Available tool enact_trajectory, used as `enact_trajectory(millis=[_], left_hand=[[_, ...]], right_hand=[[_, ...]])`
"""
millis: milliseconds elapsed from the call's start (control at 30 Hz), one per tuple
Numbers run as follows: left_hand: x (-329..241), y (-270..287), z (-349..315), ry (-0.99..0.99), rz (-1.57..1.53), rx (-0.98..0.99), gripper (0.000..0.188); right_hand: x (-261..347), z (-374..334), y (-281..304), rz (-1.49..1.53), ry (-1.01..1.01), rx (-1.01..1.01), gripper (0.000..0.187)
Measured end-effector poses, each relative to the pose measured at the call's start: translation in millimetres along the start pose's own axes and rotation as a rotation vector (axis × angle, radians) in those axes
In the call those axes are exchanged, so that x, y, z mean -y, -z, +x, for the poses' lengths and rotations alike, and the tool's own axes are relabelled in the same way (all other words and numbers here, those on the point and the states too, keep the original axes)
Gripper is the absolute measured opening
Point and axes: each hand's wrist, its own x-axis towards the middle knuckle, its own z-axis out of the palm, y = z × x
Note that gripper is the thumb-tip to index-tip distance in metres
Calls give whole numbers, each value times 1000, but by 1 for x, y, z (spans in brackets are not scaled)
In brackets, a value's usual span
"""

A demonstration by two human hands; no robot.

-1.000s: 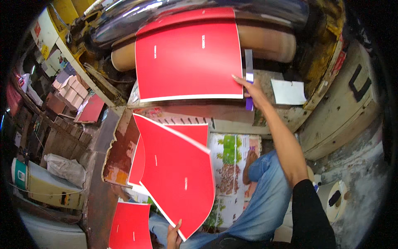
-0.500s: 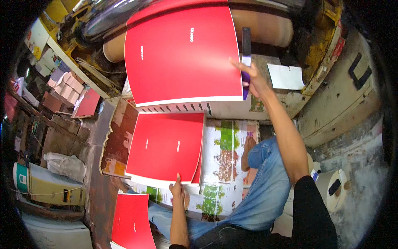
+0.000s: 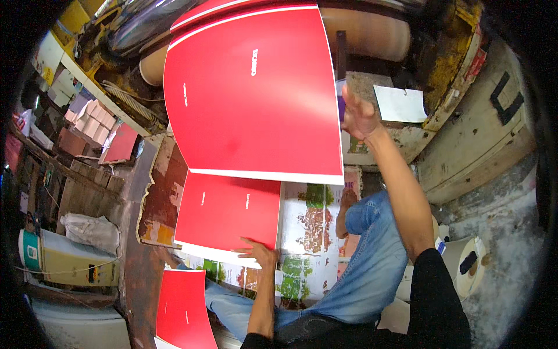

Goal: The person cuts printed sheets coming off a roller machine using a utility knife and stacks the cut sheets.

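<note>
Since sheet looks light, bendy, we'd pinch edges; right hand loose beside sheet, left hand spread, nearer us.

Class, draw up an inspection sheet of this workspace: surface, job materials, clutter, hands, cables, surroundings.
Surface: white sheet printed with green and brown pictures, partly hidden by the stack.
Job's things: large white-bordered red sheet, bowed, hiding the far end of a stack of white-edged red sheets.
Clutter: rectangular white paper at right; crumpled grey sack at left.
Hands: left hand open over the stack's near edge; right hand blurred beside the large sheet's right edge, contact unclear.
Cables: ribbed beige hose at upper left; whether it houses cable is unclear.
Surroundings: brown cylindrical roller ahead; scuffed beige cabinet at right.
</note>
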Motion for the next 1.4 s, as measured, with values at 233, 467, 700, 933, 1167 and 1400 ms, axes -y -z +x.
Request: enact_trajectory(millis=[233, 467, 700, 933, 1167, 1400], left_hand=[[-140, 144, -55, -456, -1854, 1268, 115], [-132, 156, -71, -139, -2262, 889, 69], [-86, 141, -60, -109, -1957, 601, 47], [-52, 130, -81, -27, -1896, 674, 45], [-10, 121, -91, 163, -1962, 714, 47], [64, 101, -92, 158, -1773, 730, 56]], right_hand=[[-2, -5, 16, -56, 49, 130, 77], [24, 26, 11, -30, -24, -624, 81], [16, 31, 93, -390, 201, -920, 32], [29, 49, 56, -801, 71, -621, 28], [2, 35, 68, -907, -187, -417, 28], [0, 34, 32, -692, 15, -774, 65]])
